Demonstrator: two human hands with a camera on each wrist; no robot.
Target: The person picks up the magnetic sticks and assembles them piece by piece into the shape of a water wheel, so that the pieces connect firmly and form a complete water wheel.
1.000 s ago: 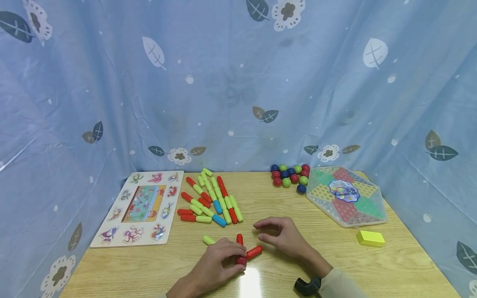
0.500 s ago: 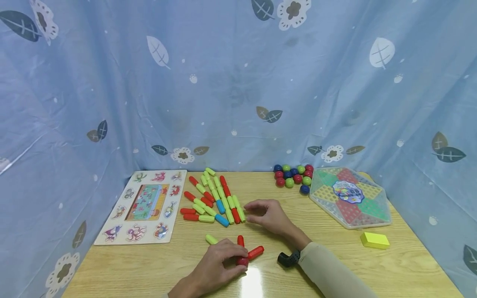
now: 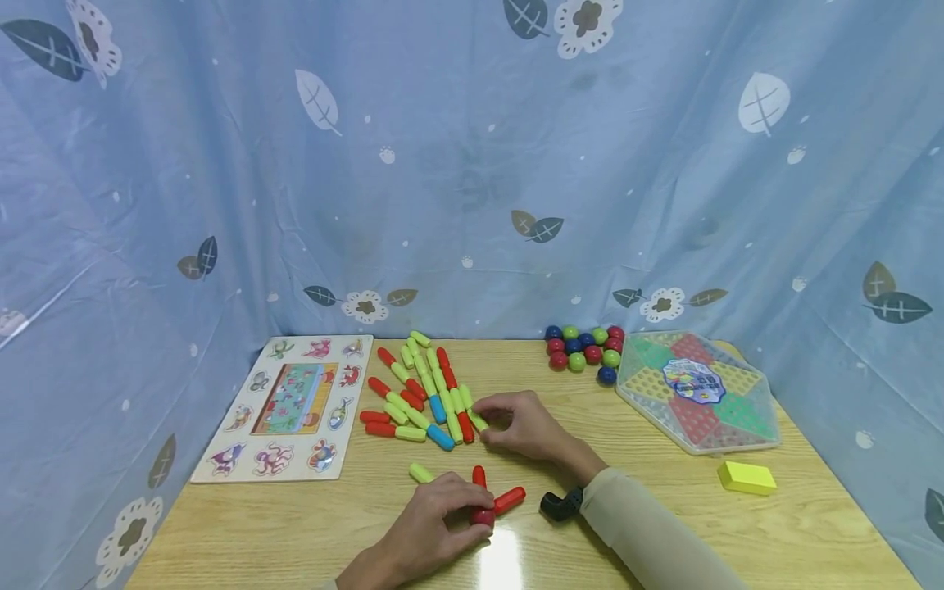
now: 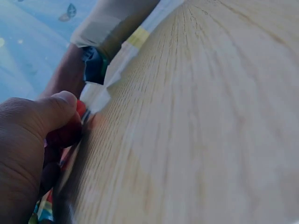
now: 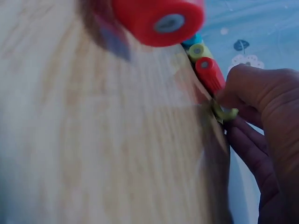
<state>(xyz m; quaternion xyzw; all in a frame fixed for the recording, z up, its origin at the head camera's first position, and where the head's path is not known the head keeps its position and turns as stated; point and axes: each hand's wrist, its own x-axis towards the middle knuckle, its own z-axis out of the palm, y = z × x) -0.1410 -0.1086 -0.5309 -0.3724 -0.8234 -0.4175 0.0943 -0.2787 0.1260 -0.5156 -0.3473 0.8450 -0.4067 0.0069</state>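
Green stick (image 3: 478, 420): lies at the right edge of the stick pile (image 3: 424, 389), mid-table, just right of a red stick (image 3: 464, 427) in the same row. The right hand (image 3: 519, 424) has its thumb and fingers curled onto it; the right wrist view shows the fingertips (image 5: 233, 100) closing on the stick's near end, so a pinch, though whether it has left the table I cannot tell.

Left hand (image 3: 442, 512): near edge of the table, fingers curled around a red piece (image 3: 483, 516), thumb on top in the left wrist view. Two more red sticks touch or nearly touch that piece: one pointing away (image 3: 478, 476), one angled right (image 3: 510, 500). A loose green stick (image 3: 421, 473) lies just left of them.

Handling, judged: the sticks look like short rigid plastic cylinders with rounded caps, light, smooth, likely to roll on the glossy table (image 3: 664, 524). Not fragile. Best taken across the middle of the barrel between thumb and forefinger; a grip at the very tip may let it pivot or slip. Neighbours lie flush against it, so a sideways pull away from the row should avoid disturbing them.

Also present: puzzle board (image 3: 283, 410) far left, balls (image 3: 583, 348) far right, hexagonal game board (image 3: 696, 393), yellow block (image 3: 746, 478).
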